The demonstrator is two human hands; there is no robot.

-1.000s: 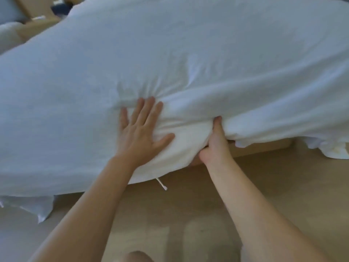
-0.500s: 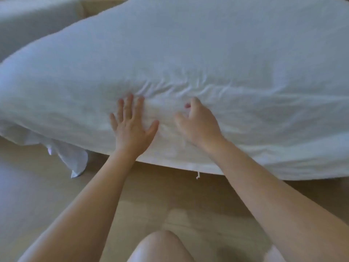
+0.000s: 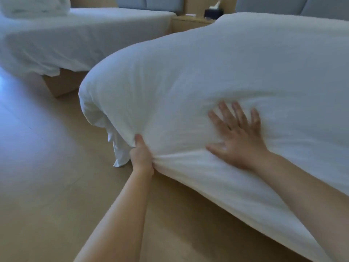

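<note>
Single head-worn wide-angle view, facing forward and down, close over bed sheet [image 3: 245,63]; second bed [image 3: 85,35] farther left.

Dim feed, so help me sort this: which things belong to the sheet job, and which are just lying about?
In the job: white sheet, left hand gripping its bunched edge, right hand pressing flat on it.
Lying about: second bed, bedding heap on it, nightstand, dark tissue box.

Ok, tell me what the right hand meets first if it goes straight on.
The right hand lies flat on the sheet; straight on, it probably meets only more of that sheet, though depth is unclear.
</note>
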